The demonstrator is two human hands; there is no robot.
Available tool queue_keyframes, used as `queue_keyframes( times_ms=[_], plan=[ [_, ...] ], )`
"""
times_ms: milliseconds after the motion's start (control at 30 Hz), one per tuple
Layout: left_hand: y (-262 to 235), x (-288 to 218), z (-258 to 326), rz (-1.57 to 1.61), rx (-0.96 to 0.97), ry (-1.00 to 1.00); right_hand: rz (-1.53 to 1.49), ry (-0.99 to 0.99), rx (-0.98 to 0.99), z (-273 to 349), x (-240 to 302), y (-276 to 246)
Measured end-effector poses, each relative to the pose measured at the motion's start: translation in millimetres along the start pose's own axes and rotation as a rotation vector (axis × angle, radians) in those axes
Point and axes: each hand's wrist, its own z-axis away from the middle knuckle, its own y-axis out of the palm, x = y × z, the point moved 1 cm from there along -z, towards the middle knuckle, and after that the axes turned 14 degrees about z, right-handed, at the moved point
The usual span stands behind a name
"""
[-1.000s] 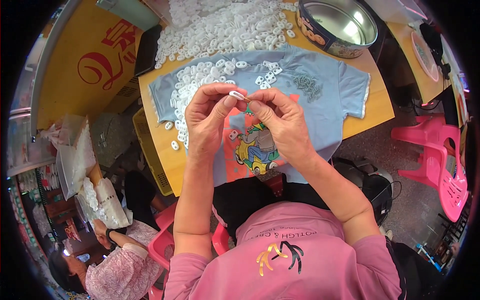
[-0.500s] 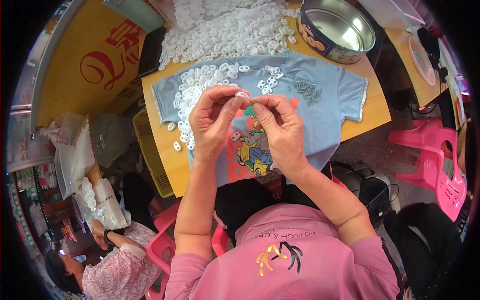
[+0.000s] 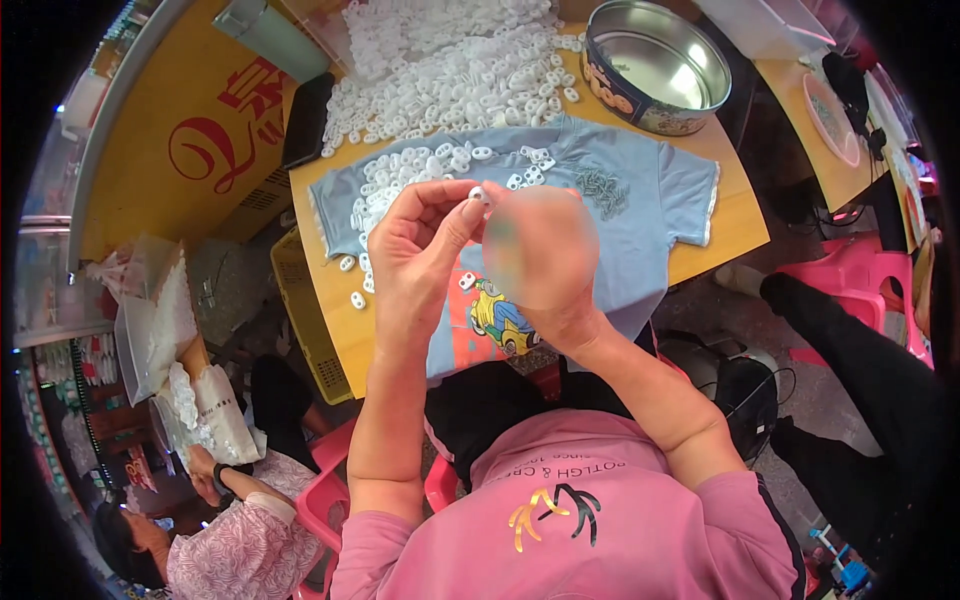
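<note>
My left hand (image 3: 412, 255) pinches a small white two-hole cord lock piece (image 3: 480, 195) between thumb and fingertips, above a blue T-shirt (image 3: 640, 230) spread over the table. Close beside it, my right hand (image 3: 548, 255) is smeared by a blur, so its fingers and anything in them are hidden. Loose white pieces (image 3: 400, 175) of the same oval kind lie heaped on the shirt behind my left hand. A few assembled-looking white pieces (image 3: 530, 170) sit apart beyond the hands. To their right is a small pile of thin grey-green springs (image 3: 602, 192).
A larger heap of white pieces (image 3: 450, 75) covers the table's far side, beside a round metal tin (image 3: 655, 65). A dark phone-like slab (image 3: 307, 120) lies far left. Another person (image 3: 230, 510) sits lower left; a dark-trousered leg (image 3: 850, 350) reaches in near the pink chair (image 3: 850, 270).
My right hand has shifted slightly and become blurred; before, it pinched a small thin thing at the white piece. A dark-trousered leg has come in at right. The view has shifted slightly.
</note>
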Motion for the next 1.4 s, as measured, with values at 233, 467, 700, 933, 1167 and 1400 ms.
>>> queue_keyframes(
  times_ms=[233,467,700,933,1167,1400],
  plan=[
    [3.3,1.0,6.9,-0.136,-0.023,0.094,-0.062,0.082,0.048,3.2,1.2,-7.4],
    [1.3,11.6,5.9,0.312,-0.023,-0.116,-0.278,0.32,0.155,1.1,11.8,-11.4],
    [2.4,9.9,15.2,0.191,-0.08,0.028,-0.387,0.408,0.219,2.8,15.4,-14.5],
    [5.1,17.7,19.3,0.491,-0.112,-0.004,-0.394,0.4,0.158,4.8,14.9,-11.8],
    [7.8,12.8,21.7,0.072,-0.128,0.188,-0.489,0.486,0.225,4.5,8.0,-12.0],
    [12.4,29.8,22.0,0.205,-0.219,0.194,-0.82,0.74,0.246,10.2,7.7,-2.3]
  ],
)
